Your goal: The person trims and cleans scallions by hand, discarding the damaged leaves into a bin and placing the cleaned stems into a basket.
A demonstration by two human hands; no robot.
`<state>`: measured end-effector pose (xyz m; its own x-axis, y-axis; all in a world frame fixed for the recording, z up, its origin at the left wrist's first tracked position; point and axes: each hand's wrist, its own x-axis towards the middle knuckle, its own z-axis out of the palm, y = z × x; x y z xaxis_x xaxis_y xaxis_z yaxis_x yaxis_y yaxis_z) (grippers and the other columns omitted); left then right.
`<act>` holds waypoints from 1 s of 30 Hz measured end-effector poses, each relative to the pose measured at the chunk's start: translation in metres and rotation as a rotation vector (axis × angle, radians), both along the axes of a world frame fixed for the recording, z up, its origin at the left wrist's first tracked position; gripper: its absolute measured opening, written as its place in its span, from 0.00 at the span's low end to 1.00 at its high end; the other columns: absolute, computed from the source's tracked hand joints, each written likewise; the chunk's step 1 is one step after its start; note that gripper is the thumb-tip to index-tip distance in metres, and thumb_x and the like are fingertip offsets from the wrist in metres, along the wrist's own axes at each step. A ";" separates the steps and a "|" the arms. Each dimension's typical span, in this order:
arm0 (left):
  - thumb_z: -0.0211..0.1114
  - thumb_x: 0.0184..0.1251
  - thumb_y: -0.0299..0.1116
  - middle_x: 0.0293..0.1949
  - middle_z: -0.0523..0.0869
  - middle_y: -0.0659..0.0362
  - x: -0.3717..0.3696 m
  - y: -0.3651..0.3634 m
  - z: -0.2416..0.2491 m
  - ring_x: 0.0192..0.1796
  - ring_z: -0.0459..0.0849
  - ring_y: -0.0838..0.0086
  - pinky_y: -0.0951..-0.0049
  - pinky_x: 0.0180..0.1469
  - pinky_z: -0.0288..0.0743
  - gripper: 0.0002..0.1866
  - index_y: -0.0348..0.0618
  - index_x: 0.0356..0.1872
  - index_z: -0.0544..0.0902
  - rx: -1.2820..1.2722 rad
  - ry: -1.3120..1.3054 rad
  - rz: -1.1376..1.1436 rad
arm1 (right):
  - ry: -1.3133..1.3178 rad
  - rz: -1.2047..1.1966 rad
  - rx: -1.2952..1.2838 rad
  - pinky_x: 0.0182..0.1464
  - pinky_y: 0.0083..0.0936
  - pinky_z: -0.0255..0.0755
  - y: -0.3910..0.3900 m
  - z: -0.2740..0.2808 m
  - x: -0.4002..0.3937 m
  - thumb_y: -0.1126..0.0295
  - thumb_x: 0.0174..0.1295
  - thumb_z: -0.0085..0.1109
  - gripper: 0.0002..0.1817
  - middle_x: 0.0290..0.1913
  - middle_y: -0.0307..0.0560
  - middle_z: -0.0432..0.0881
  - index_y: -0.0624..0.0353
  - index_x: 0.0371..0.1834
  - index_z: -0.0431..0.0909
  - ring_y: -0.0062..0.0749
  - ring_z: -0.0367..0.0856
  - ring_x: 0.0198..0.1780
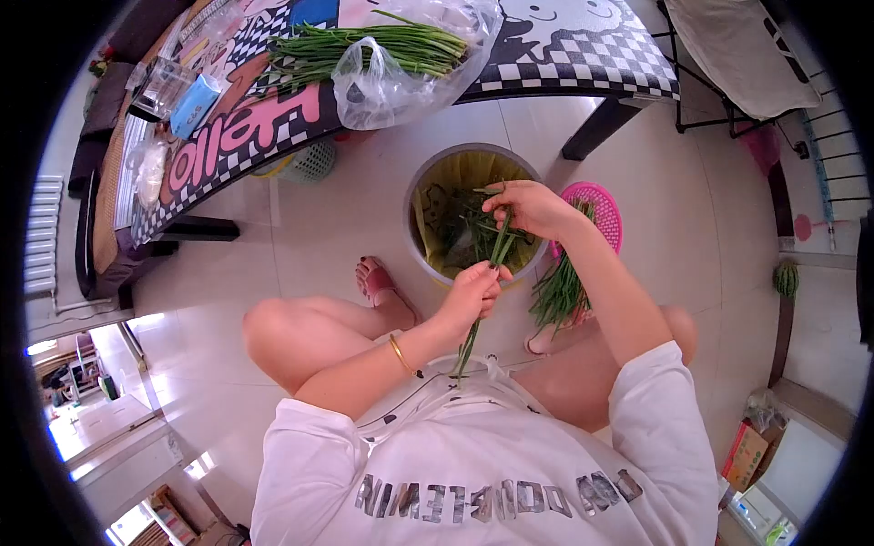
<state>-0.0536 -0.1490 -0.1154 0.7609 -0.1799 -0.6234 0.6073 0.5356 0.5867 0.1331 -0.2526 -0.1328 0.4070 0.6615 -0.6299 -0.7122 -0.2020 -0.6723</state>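
Note:
A small bunch of long green chives (468, 349) is gripped in my left hand (473, 293), the stalks slanting from my lap up over the bin. My right hand (528, 209) has its fingers closed around the upper ends of the same chives, a little above the bin's right side. Below both hands stands a round grey bin (414, 218) lined with a yellow bag, with green scraps (455, 223) inside. To the right, more chives (563, 289) lie over a pink plastic basket (608, 211), partly hidden by my right forearm.
A patterned table (583, 55) stands ahead, bearing a large pile of chives (391, 47) partly in a clear plastic bag (378, 96). A blue packet (194, 105) sits at its left. Under it is a greenish basket (312, 162). A folding chair (742, 50) is at upper right.

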 end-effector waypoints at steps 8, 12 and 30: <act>0.48 0.79 0.39 0.20 0.60 0.75 -0.005 0.000 0.002 0.19 0.53 0.90 0.85 0.22 0.46 0.11 0.46 0.41 0.74 -0.007 -0.033 -0.001 | 0.095 -0.044 0.155 0.29 0.18 0.59 0.000 -0.013 -0.003 0.66 0.76 0.39 0.14 0.23 0.30 0.61 0.63 0.54 0.69 0.17 0.59 0.25; 0.48 0.79 0.39 0.20 0.60 0.75 -0.007 0.000 0.007 0.19 0.52 0.90 0.85 0.22 0.45 0.10 0.46 0.41 0.74 -0.010 -0.032 -0.011 | 0.060 0.010 0.074 0.22 0.18 0.49 0.008 -0.013 -0.010 0.64 0.77 0.38 0.11 0.19 0.26 0.55 0.57 0.46 0.69 0.16 0.53 0.20; 0.48 0.79 0.41 0.20 0.60 0.74 -0.009 0.011 -0.006 0.19 0.52 0.89 0.84 0.22 0.46 0.12 0.45 0.40 0.74 0.063 -0.047 0.100 | 0.114 -0.105 0.301 0.63 0.38 0.71 0.003 0.006 -0.029 0.67 0.72 0.43 0.21 0.51 0.56 0.79 0.71 0.62 0.66 0.43 0.78 0.56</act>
<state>-0.0624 -0.1384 -0.1214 0.8015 -0.0632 -0.5947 0.5240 0.5535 0.6474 0.1045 -0.2494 -0.1268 0.4208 0.7830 -0.4581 -0.7927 0.0718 -0.6054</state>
